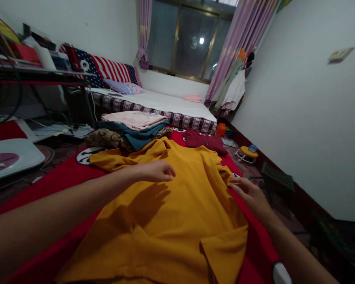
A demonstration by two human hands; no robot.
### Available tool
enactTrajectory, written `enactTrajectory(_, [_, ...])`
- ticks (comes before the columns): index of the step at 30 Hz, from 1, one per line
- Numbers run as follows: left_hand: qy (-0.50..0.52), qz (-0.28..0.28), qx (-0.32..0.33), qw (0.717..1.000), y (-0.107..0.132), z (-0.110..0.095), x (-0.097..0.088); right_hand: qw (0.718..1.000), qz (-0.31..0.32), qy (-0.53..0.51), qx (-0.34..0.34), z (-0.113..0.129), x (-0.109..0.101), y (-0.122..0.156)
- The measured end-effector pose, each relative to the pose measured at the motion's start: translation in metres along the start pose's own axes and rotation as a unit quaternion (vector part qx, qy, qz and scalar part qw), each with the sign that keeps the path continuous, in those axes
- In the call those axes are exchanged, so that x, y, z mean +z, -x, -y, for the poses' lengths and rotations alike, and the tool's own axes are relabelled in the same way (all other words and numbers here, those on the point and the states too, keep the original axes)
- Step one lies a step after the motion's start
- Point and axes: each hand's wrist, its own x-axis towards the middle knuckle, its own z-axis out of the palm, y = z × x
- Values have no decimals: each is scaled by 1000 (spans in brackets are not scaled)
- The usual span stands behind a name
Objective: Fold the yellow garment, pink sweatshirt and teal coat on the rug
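A mustard-yellow long-sleeved top [183, 201] lies spread out on a red cloth with black-and-white patches. Its collar end points away from me, and the lower right corner is folded over. My left hand [158, 171] hovers above the middle of the top, fingers loosely bent and apart; its shadow falls on the fabric below. Nothing shows in that hand. At the right edge of the top, my right hand [250, 193] reaches its outstretched fingers to the bunched sleeve. Whether the fingertips touch the sleeve I cannot tell.
Beyond the top sit a stack of folded clothes [136, 128] and a folded maroon garment [205, 141]. A bed [165, 101] stands below the window. To the left are a cluttered desk [41, 81] and a white stool-like seat [14, 157]; a yellow stool [248, 152] and dark folding stool [276, 179] stand right.
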Motion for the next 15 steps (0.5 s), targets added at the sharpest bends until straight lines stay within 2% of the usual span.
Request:
enactTrajectory(3, [-88, -141, -35, 985, -47, 6, 40, 991, -82, -70, 77, -18, 16, -32])
enactTrajectory(6, [-112, -196, -80, 971, -71, 20, 70, 977, -99, -132, 134, -29, 21, -56])
enactTrajectory(8, [-133, -214, -96, 963, -77, 29, 81, 981, -68, -117, 140, -33, 25, -66])
enactTrajectory(10, [-159, -228, -100, 955, -79, 35, 87, 993, -17, -35, 113, -36, 35, -71])
enactTrajectory(12, [-170, -229, -99, 953, -79, 38, 89, 993, -1, 102, 59, -39, 47, -71])
enactTrajectory(15, [-175, -223, -102, 954, -78, 37, 89, 958, -20, 287, -1, -40, 57, -69])
